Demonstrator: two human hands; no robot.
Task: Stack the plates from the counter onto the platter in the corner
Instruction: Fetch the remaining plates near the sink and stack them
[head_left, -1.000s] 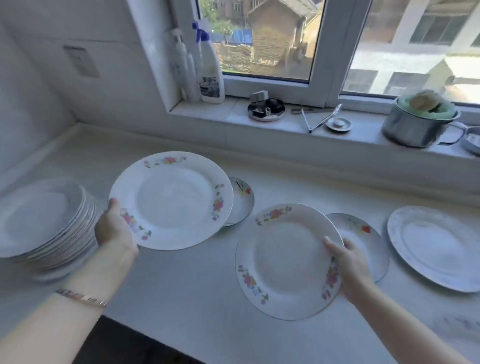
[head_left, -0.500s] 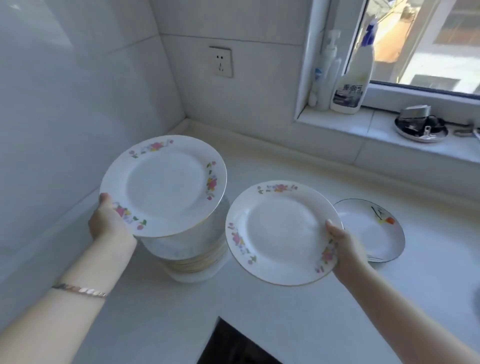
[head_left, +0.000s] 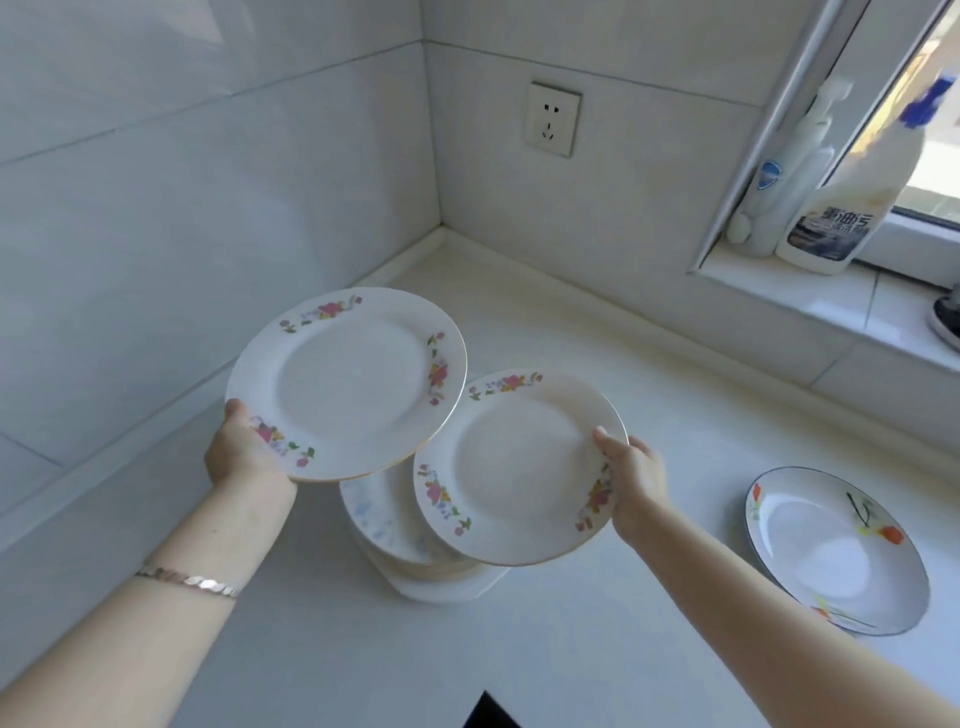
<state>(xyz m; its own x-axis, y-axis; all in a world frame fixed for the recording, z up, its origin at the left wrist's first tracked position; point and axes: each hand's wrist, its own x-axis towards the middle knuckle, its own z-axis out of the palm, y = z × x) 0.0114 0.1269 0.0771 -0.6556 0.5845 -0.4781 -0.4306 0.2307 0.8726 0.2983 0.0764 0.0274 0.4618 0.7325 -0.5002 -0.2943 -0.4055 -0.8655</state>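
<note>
While the left hand (head_left: 244, 457) grips a round white china plate with pink flowers (head_left: 345, 382), the pile of white plates (head_left: 387, 519) on a white platter (head_left: 447, 590) sits below, right of its fingers. The right hand (head_left: 636, 483) pinches a matching floral plate (head_left: 514, 467) over the pile; a dark-rimmed white dish (head_left: 836, 551) lies further right.

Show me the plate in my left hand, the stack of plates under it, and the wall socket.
plate (head_left: 345, 384) in the left hand (head_left: 243, 453), head view, on its bare middle.
stack of plates (head_left: 383, 517), head view, on the top plate's exposed part.
wall socket (head_left: 552, 118), head view, on the faceplate's middle.
</note>
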